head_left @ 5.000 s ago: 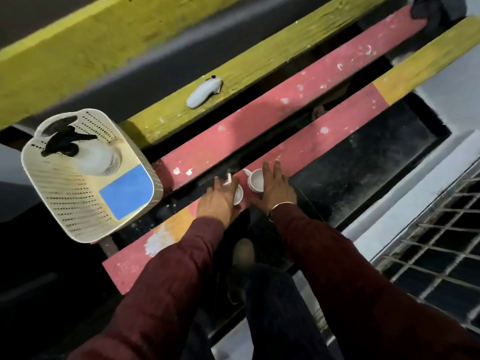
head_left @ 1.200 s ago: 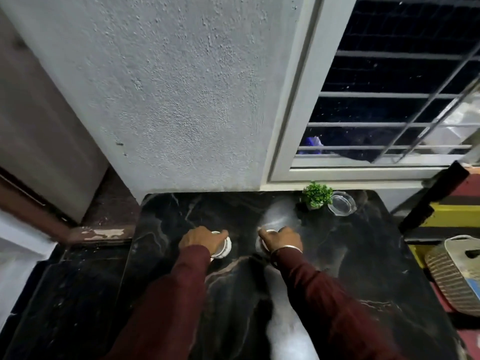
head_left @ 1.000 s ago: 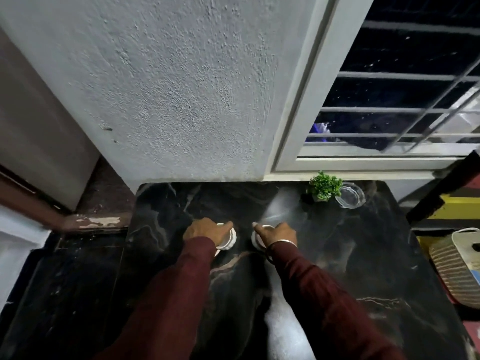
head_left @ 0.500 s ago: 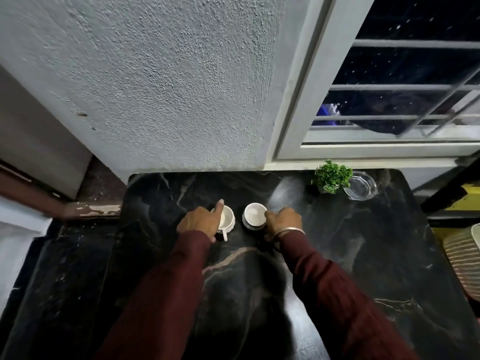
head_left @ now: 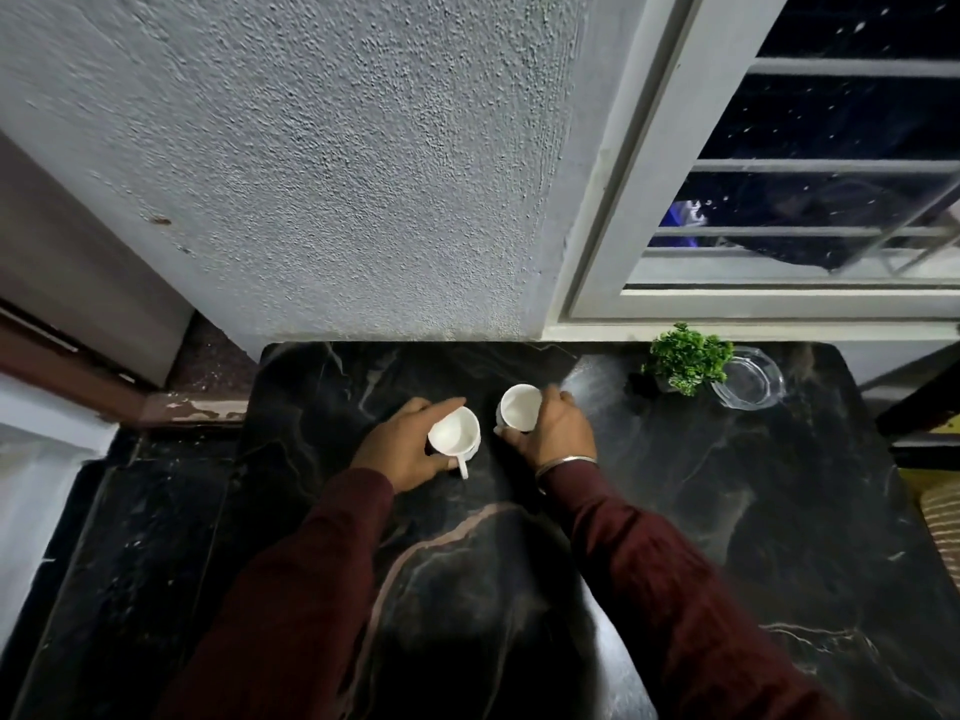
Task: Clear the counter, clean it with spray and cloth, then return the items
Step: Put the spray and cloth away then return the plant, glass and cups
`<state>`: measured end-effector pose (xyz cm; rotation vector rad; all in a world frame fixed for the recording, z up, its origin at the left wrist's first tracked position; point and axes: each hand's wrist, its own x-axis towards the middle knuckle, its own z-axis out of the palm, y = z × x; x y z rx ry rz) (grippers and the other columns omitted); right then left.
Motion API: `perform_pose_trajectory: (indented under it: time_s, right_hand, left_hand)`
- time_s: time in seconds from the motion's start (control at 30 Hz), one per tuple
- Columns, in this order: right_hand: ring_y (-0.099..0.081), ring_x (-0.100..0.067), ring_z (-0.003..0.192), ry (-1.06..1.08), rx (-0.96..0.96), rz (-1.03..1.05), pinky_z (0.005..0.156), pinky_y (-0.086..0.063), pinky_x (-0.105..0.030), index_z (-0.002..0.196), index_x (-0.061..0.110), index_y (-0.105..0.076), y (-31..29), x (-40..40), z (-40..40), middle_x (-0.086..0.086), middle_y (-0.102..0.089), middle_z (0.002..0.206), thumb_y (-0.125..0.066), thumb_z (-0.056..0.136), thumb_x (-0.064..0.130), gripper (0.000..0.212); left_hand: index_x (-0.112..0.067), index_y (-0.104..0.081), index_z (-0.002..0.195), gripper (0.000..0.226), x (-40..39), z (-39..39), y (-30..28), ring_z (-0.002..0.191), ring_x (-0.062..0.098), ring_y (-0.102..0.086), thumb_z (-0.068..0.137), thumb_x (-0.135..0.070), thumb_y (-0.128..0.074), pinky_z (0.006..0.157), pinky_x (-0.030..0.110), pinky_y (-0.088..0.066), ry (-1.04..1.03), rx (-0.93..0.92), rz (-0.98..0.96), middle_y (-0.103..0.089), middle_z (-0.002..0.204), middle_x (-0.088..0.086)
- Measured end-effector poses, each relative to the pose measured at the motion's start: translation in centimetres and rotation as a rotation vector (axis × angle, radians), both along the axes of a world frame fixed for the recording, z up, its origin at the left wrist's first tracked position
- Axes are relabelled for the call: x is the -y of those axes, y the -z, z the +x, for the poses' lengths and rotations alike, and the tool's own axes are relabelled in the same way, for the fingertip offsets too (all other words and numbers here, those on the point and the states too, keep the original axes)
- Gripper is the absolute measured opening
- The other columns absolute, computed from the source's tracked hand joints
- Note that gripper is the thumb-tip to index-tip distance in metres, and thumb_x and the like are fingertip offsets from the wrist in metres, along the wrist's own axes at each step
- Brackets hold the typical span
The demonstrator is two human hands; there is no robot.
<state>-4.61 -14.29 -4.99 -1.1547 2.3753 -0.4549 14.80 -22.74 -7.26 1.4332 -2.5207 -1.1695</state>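
Observation:
Two small white cups stand upright on the black marble counter (head_left: 727, 511). My left hand (head_left: 400, 452) curls round the left cup (head_left: 453, 432), whose handle points toward me. My right hand (head_left: 558, 433) grips the right cup (head_left: 519, 406) from its right side. The two cups stand close together, a small gap between them, near the counter's back middle. Both sleeves are dark red, and a metal bangle sits on my right wrist.
A small green plant (head_left: 685, 358) and a clear glass dish (head_left: 748, 377) sit at the counter's back right corner. A rough grey wall (head_left: 337, 174) rises behind, with a barred window (head_left: 805, 174) to the right. A basket edge (head_left: 943, 532) shows at far right.
Both hands carried the cups from the coloured bench to the counter. In the last second the cups moved a little toward the wall and now stand on the marble.

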Motion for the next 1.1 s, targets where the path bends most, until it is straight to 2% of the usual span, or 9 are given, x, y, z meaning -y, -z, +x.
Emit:
perform_pose_trajectory:
  time_s: [0.07, 0.17, 0.27, 0.37, 0.47, 0.63, 0.93, 1.0, 1.1]
  right_hand:
    - [-0.060, -0.037, 0.098, 0.073, 0.015, -0.028, 0.078, -0.049, -0.037, 0.113, 0.004, -0.047, 0.1, 1.7, -0.3, -0.018, -0.057, 0.112, -0.080, 0.065, 0.050, 0.074]
    - [-0.057, -0.035, 0.104, 0.089, 0.034, -0.080, 0.083, -0.046, -0.034, 0.121, 0.000, -0.045, 0.1, 4.5, -1.0, -0.019, -0.056, 0.116, -0.080, 0.069, 0.046, 0.077]
    - [-0.055, -0.036, 0.104, 0.090, 0.027, -0.170, 0.083, -0.043, -0.033, 0.128, 0.001, -0.045, 0.0, 5.9, -1.9, -0.022, -0.055, 0.116, -0.078, 0.075, 0.035, 0.071]
    - [-0.059, -0.039, 0.097, 0.049, -0.013, -0.210, 0.078, -0.048, -0.038, 0.133, 0.007, -0.048, 0.4, 6.1, -2.2, -0.024, -0.059, 0.110, -0.075, 0.077, 0.037, 0.069]
    - [-0.061, -0.038, 0.095, 0.008, -0.044, -0.148, 0.079, -0.050, -0.037, 0.124, 0.012, -0.056, 0.9, 6.2, -2.3, -0.019, -0.062, 0.109, -0.075, 0.074, 0.036, 0.058]
    - [-0.062, -0.037, 0.090, 0.013, -0.070, -0.171, 0.076, -0.050, -0.038, 0.111, 0.010, -0.060, 1.2, 6.0, -2.2, -0.017, -0.062, 0.105, -0.077, 0.073, 0.037, 0.050]
    - [-0.060, -0.040, 0.095, -0.010, -0.056, -0.167, 0.078, -0.052, -0.040, 0.118, 0.009, -0.054, 1.6, 5.7, -2.5, -0.018, -0.057, 0.113, -0.077, 0.075, 0.024, 0.051]
    - [-0.061, -0.040, 0.093, -0.015, -0.076, -0.148, 0.075, -0.052, -0.041, 0.117, 0.011, -0.052, 1.5, 5.7, -2.3, -0.017, -0.056, 0.111, -0.076, 0.075, 0.028, 0.052]
    - [-0.063, -0.038, 0.089, -0.046, -0.174, -0.105, 0.068, -0.051, -0.040, 0.119, 0.013, -0.049, 1.2, 5.5, -2.2, -0.014, -0.056, 0.109, -0.072, 0.076, 0.046, 0.059]
  left_hand:
    - [-0.041, -0.045, 0.150, 0.085, 1.3, -1.0, 0.1, 0.113, 0.023, -0.060, 0.076, -0.026, -0.083, 0.095, 0.042, -0.053, 0.005, 0.038, -0.057, -0.054, 0.123, -0.001]
    - [-0.036, -0.044, 0.152, 0.085, 4.1, -2.7, -0.3, 0.119, 0.030, -0.059, 0.080, -0.004, -0.076, 0.100, 0.042, -0.049, -0.032, 0.019, -0.114, -0.056, 0.128, 0.006]
    - [-0.027, -0.034, 0.157, 0.093, 6.3, -3.5, -1.0, 0.131, 0.032, -0.052, 0.077, 0.006, -0.068, 0.109, 0.038, -0.043, -0.013, -0.001, -0.165, -0.052, 0.144, 0.013]
    - [-0.021, -0.028, 0.160, 0.097, 6.7, -3.7, -1.4, 0.140, 0.030, -0.045, 0.077, -0.006, -0.074, 0.114, 0.038, -0.040, -0.021, -0.039, -0.139, -0.042, 0.155, 0.015]
    - [-0.016, -0.031, 0.159, 0.097, 6.3, -3.9, -0.9, 0.145, 0.027, -0.039, 0.077, -0.020, -0.083, 0.116, 0.039, -0.038, 0.008, -0.033, -0.125, -0.037, 0.159, 0.013]
    - [-0.008, -0.044, 0.151, 0.085, 6.1, -4.8, -0.5, 0.128, 0.034, -0.054, 0.079, -0.028, -0.084, 0.105, 0.041, -0.045, -0.093, 0.000, -0.174, -0.053, 0.142, 0.018]
    - [-0.009, -0.052, 0.139, 0.076, 5.2, -5.8, -0.4, 0.114, 0.037, -0.060, 0.076, -0.034, -0.086, 0.095, 0.041, -0.049, -0.212, 0.007, -0.198, -0.058, 0.126, 0.018]
    - [-0.010, -0.054, 0.137, 0.075, 5.2, -5.8, -0.5, 0.113, 0.038, -0.060, 0.075, -0.036, -0.087, 0.094, 0.043, -0.050, -0.216, 0.014, -0.210, -0.059, 0.124, 0.018]
    - [-0.011, -0.055, 0.138, 0.076, 5.2, -5.8, -0.8, 0.113, 0.038, -0.060, 0.075, -0.041, -0.086, 0.093, 0.043, -0.050, -0.229, 0.024, -0.242, -0.061, 0.124, 0.018]
